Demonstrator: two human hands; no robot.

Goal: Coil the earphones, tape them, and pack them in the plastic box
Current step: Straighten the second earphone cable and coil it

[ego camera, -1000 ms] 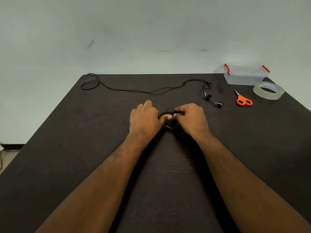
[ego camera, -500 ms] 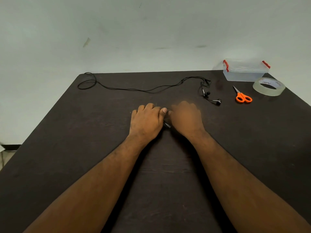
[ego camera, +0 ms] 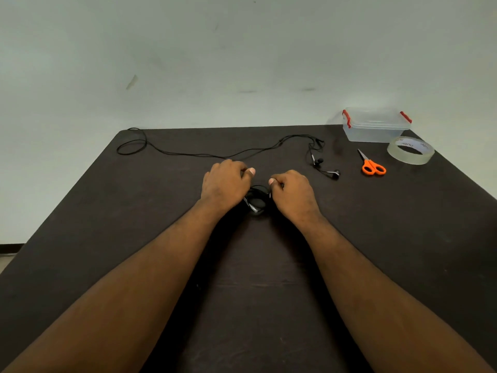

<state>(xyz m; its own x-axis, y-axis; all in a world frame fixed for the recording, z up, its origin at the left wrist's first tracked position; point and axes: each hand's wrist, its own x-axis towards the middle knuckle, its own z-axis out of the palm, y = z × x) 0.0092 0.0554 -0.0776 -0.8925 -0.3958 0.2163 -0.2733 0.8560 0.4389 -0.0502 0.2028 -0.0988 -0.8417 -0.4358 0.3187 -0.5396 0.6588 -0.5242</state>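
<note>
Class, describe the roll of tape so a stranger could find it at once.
Start at the dark table's far right corner, where the clear plastic box stands. Just nearer than the box lies the roll of tape, flat, right of the orange-handled scissors. It alone is a translucent ring.

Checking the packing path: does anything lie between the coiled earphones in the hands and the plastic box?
Yes: the second, uncoiled earphones' buds and the scissors lie on the table between the coil and the plastic box, whose lid is on. Lifted, the coil clears both.

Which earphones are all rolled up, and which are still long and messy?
The coiled earphones lie bundled between the left hand and right hand. The loose earphones sprawl uncoiled along the table's far edge.
</note>
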